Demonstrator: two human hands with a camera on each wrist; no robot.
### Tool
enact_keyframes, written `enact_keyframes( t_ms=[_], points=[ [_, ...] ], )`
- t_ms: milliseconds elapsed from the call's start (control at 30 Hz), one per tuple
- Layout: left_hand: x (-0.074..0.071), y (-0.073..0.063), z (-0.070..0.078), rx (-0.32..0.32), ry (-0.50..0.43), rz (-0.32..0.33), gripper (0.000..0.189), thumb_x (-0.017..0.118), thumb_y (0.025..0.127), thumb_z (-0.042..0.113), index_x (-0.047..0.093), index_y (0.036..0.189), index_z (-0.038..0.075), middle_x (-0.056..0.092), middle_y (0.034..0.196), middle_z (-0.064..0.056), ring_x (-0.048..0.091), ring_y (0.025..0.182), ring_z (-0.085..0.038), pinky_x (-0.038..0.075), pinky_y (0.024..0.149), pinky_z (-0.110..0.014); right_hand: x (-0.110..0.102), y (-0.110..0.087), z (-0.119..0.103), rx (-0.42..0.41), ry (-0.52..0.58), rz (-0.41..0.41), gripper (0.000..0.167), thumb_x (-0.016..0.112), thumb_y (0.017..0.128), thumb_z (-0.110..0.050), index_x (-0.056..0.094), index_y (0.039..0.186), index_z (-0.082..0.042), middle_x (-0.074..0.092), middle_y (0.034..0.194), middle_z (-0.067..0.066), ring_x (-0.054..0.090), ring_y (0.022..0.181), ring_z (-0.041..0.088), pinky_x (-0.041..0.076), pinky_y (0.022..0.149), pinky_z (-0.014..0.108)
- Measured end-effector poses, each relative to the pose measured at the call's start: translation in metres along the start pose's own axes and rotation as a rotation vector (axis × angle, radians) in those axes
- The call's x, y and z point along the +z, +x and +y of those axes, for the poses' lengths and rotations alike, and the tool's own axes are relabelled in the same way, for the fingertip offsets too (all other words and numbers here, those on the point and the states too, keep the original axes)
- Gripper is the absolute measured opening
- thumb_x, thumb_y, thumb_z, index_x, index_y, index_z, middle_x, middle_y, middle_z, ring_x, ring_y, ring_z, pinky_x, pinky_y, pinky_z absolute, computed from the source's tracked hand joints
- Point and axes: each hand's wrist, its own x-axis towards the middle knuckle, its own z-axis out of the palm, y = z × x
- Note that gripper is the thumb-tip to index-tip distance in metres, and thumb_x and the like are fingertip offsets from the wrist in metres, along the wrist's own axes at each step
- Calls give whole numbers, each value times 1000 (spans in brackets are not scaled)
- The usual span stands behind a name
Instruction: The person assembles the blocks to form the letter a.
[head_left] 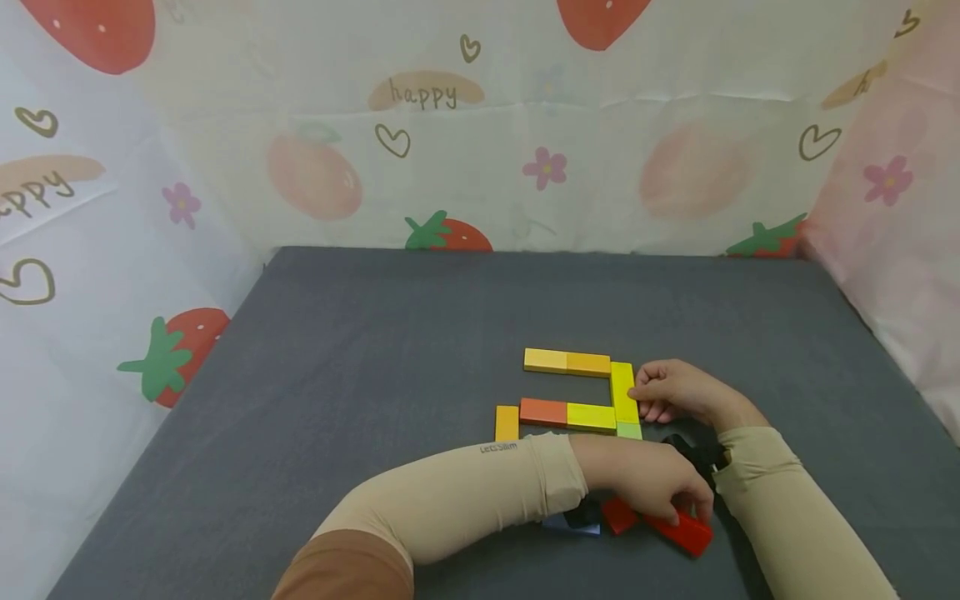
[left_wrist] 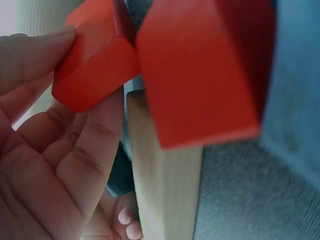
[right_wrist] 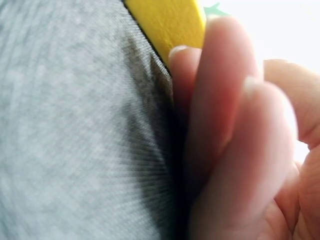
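In the head view my left hand (head_left: 660, 482) reaches across and pinches a red block (head_left: 684, 533) between thumb and fingers. The left wrist view shows that red block (left_wrist: 95, 70) gripped at its edge. Another red block (head_left: 619, 515) lies right beside it. My right hand (head_left: 686, 392) rests at the right side of an upright-running yellow block (head_left: 623, 387), its fingertips touching the block's edge and its fingers loosely bent. In the right wrist view, fingers partly cover the yellow block (right_wrist: 172, 25).
Light and dark orange blocks (head_left: 588, 364) adjoin the yellow block's far end. A red-orange block (head_left: 543, 412), another yellow block (head_left: 591, 417) and a green block (head_left: 629, 431) form a nearer row. An orange block (head_left: 507, 422) and a blue block (head_left: 588, 528) are partly behind my left arm.
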Motion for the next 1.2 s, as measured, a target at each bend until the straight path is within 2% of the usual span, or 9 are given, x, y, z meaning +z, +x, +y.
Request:
enact_keyframes(
  t_ms=[433,800,933,1067,1200],
  points=[
    [0,4,3,-57,76,-2,29,65,94,21,65,122,25,64,107,13,55,93,3,41,79,-6,-1,-2,-2,-13,-1,-6,18,61,95,-22,56,86,-8,63,71,0,60,58,8,51,57,22],
    [-2,8,4,-64,101,-26,29,63,95,17,65,123,24,64,113,13,55,97,2,41,82,-6,0,-1,-3,0,-12,5,18,61,96,-22,56,85,-8,63,70,0,60,58,9,51,57,22],
    [-2,8,3,-94,92,-29,33,64,93,14,64,125,23,64,114,13,54,97,2,41,83,-7,0,-1,-3,3,-10,9,17,61,95,-20,56,85,-8,63,69,0,60,58,9,51,57,22],
    [-2,7,2,-97,66,-48,37,70,90,15,63,125,23,63,116,13,53,98,1,42,84,-8,0,-2,-3,-13,-3,-1,18,61,95,-21,55,85,-8,62,69,0,60,57,9,51,57,22],
    [-2,6,4,-81,107,-70,40,75,86,18,63,125,22,62,114,13,52,98,0,40,86,-8,0,-3,-2,-29,0,-19,18,61,95,-22,56,84,-8,63,69,-1,60,57,8,51,56,22]
  ],
)
